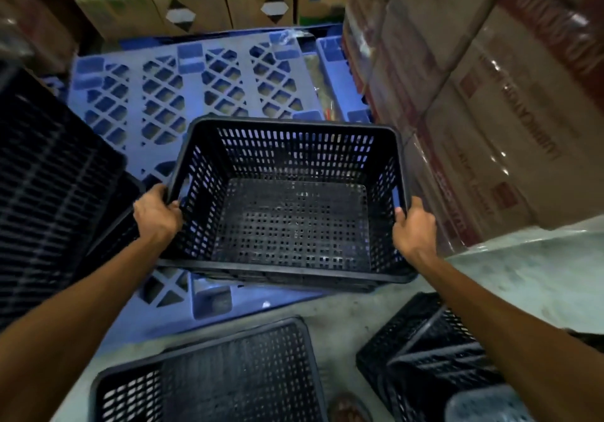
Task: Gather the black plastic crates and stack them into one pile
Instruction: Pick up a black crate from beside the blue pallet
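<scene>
Both hands gripping: left hand (157, 214) wrapped over left rim, right hand (413, 225) over right rim of held crate (294, 222), open side up, above blue pallet (183, 94). Tall black stack (49, 186) at left, likely destination pile. Upturned crate (228, 372) on concrete floor (523, 274) near feet; tipped crate (431, 349) just right of it. Perforated plastic looks stiff, light, empty; rolled rim is safest hold, opposite sides for balance. Mesh walls may flex if squeezed; rims must align to nest.
</scene>
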{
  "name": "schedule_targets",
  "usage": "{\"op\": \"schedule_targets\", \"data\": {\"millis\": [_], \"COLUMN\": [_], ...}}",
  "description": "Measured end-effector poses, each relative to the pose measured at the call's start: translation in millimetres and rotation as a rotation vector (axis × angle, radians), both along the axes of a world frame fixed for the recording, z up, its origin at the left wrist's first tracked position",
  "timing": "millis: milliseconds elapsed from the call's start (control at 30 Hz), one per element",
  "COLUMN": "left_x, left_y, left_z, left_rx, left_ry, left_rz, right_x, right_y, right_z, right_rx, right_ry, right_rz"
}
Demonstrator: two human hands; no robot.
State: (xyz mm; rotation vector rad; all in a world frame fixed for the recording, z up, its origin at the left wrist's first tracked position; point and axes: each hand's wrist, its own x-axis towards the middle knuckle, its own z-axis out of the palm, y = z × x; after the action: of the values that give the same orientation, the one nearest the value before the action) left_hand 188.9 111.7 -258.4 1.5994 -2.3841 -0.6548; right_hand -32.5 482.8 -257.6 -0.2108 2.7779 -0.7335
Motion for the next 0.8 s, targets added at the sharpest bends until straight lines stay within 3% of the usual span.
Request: {"op": "schedule_targets", "data": {"millis": [167,367,567,800], "left_x": [83,209,343,454], "left_y": [24,79,134,176], "left_z": [106,203,225,185], "left_rx": [0.024,0.036,0.023,0.076], "left_ry": [-0.03,-0.062,-0.044,-0.112], "left_rz": [-0.023,0.061,0.147,0.189], "right_x": [59,156,252,339], "right_y": [17,51,75,90], "right_z": [112,198,218,182], "right_rx": [0.021,0.005,-0.004,0.065], "right_ry": [-0.008,0.027,0.019,-0.095], "right_rz": [0.05,0.106,0.205,0.261]}}
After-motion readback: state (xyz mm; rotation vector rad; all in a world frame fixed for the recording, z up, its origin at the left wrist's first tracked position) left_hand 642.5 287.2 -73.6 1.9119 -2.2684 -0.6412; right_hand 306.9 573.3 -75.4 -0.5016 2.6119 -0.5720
